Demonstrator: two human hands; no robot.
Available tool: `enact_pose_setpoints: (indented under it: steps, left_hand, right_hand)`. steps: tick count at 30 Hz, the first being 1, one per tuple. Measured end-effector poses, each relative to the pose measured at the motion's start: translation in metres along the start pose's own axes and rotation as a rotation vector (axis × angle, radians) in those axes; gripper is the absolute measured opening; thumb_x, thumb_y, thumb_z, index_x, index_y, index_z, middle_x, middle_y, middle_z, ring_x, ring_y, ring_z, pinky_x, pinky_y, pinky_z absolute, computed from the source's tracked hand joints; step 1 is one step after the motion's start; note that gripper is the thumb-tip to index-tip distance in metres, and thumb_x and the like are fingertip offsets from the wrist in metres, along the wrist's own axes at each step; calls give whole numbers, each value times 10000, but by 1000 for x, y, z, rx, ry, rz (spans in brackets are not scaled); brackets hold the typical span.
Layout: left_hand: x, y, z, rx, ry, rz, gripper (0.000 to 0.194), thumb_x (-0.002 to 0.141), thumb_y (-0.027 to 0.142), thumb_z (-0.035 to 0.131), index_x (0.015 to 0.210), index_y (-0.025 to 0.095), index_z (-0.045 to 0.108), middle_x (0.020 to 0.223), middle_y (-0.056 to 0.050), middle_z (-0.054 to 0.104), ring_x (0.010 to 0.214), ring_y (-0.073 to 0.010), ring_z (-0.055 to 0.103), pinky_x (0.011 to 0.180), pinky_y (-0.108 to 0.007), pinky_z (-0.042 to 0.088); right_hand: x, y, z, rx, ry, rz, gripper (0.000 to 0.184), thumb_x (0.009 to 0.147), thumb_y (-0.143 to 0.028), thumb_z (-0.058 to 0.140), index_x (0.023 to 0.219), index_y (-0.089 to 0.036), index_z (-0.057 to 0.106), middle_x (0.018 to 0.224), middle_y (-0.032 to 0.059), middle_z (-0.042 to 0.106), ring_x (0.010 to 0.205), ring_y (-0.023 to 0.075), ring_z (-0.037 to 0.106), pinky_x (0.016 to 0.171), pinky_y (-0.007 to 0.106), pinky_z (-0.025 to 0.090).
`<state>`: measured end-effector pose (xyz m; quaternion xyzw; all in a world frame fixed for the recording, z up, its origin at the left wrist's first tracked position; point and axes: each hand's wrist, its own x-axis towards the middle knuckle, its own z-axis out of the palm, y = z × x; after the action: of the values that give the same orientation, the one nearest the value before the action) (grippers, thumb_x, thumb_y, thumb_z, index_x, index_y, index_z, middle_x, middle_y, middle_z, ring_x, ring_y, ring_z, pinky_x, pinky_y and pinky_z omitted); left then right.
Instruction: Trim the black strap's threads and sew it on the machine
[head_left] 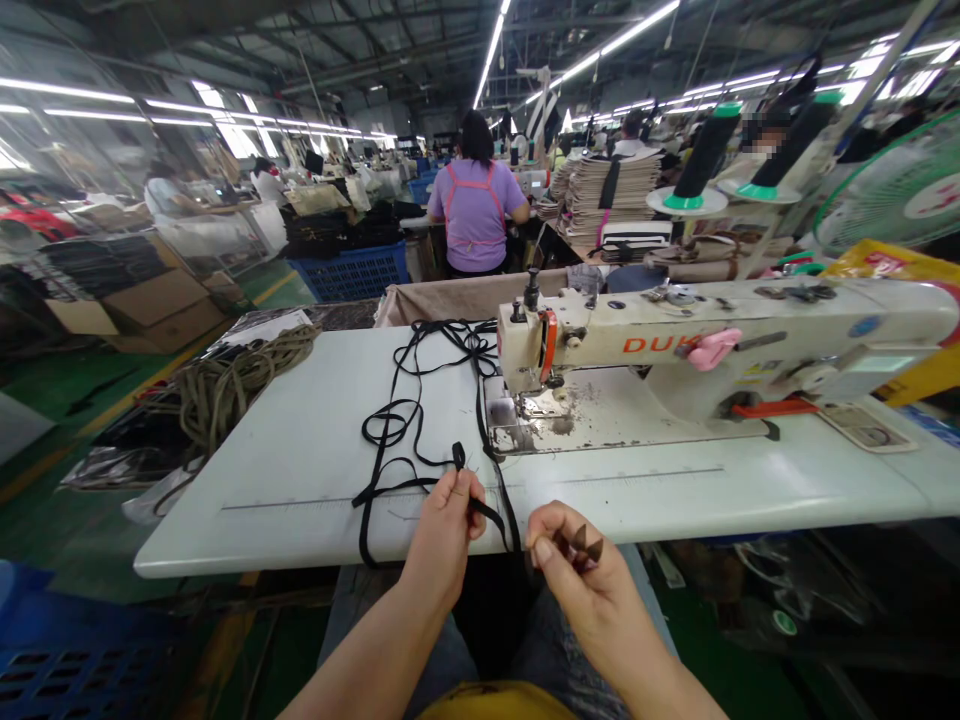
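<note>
Over the front of the white sewing table [292, 450], my left hand [446, 530] pinches a narrow black strap [490, 514], with a small loop of it standing above the fingertips. More of the strap lies in loose coils across the tabletop and hangs over the front edge. My right hand [581, 575] is closed just to the right, thumb and forefinger pressed together. Two brown pointed tips, like blades of thread snips [592, 547], poke out between its fingers. Whether the right fingertips also pinch the strap is hard to make out.
A sewing machine [705, 345] stands on the table's right side, its needle area behind my hands. Olive straps [240, 375] are heaped at the left. A blue basket [82, 640] sits lower left. Ahead, a person in purple [480, 215] sits facing away. Thread cones [705, 155] rise behind the machine.
</note>
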<state>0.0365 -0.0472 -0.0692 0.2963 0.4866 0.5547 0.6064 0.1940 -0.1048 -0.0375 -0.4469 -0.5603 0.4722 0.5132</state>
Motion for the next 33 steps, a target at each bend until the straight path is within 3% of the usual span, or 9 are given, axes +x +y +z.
enact_pose_setpoints:
  steps: [4, 7, 11, 14, 18, 23, 26, 30, 33]
  left_hand:
    - [-6, 3, 4, -39, -74, 6, 468, 819, 593, 769, 751, 181, 557, 717, 13, 582, 605, -100, 493, 557, -229, 388]
    - [-8, 3, 5, 37, -148, 25, 464, 876, 609, 711, 752, 182, 579, 728, -21, 638, 667, -137, 547, 628, -258, 432]
    - [3, 7, -4, 171, 4, 202, 457, 926, 597, 646, 725, 189, 606, 692, -22, 641, 612, -130, 474, 601, -261, 381]
    - [10, 12, -11, 241, 70, 267, 423, 948, 546, 624, 712, 194, 620, 696, -15, 639, 590, -124, 440, 589, -263, 358]
    - [8, 18, -11, 386, 25, 252, 422, 975, 545, 587, 733, 203, 633, 720, -12, 654, 591, -127, 469, 600, -266, 379]
    - [4, 26, -8, 444, -51, 258, 441, 967, 579, 596, 751, 199, 647, 727, -19, 668, 585, -123, 484, 593, -259, 392]
    - [2, 28, -5, 260, -115, 132, 441, 909, 601, 678, 779, 180, 676, 737, -27, 657, 602, -118, 496, 565, -243, 384]
    - [-8, 27, 0, -80, -309, -93, 473, 862, 610, 742, 967, 149, 755, 886, -73, 680, 788, -160, 594, 691, -261, 479]
    - [-16, 26, -1, -51, -456, -124, 403, 827, 506, 824, 1008, 148, 777, 925, -78, 691, 871, -180, 613, 823, -294, 493]
  right_hand:
    - [6, 1, 0, 160, -54, 111, 293, 1020, -510, 583, 980, -220, 601, 977, 52, 661, 609, 102, 472, 517, 227, 335]
    - [9, 10, 8, 245, -46, 244, 353, 1010, -576, 574, 985, -225, 547, 728, -7, 610, 530, 103, 421, 481, 223, 274]
    - [3, 32, 17, 315, 55, 334, 400, 936, -598, 660, 923, -234, 496, 558, -118, 344, 470, 79, 271, 470, 210, 233]
    - [-1, 40, 16, 336, 22, 374, 404, 919, -606, 656, 912, -238, 490, 555, -123, 320, 462, 77, 233, 461, 215, 216]
    - [0, 34, 7, 106, -2, 330, 262, 931, -488, 613, 955, -231, 567, 554, -98, 368, 485, 111, 314, 487, 241, 265]
    - [5, 20, 5, -216, -196, 160, 134, 812, -198, 529, 802, -205, 662, 756, 10, 637, 729, 165, 555, 703, 279, 407]
    - [5, 20, 11, -28, -228, 246, 130, 765, -227, 515, 666, -197, 593, 626, -14, 541, 626, 135, 476, 612, 257, 348]
    - [8, 16, 17, 444, -66, 477, 140, 725, -301, 575, 638, -205, 520, 532, -81, 356, 479, 72, 226, 481, 241, 132]
    - [11, 10, 18, 616, 8, 527, 143, 679, -293, 631, 648, -196, 529, 566, -77, 386, 476, 58, 224, 467, 242, 74]
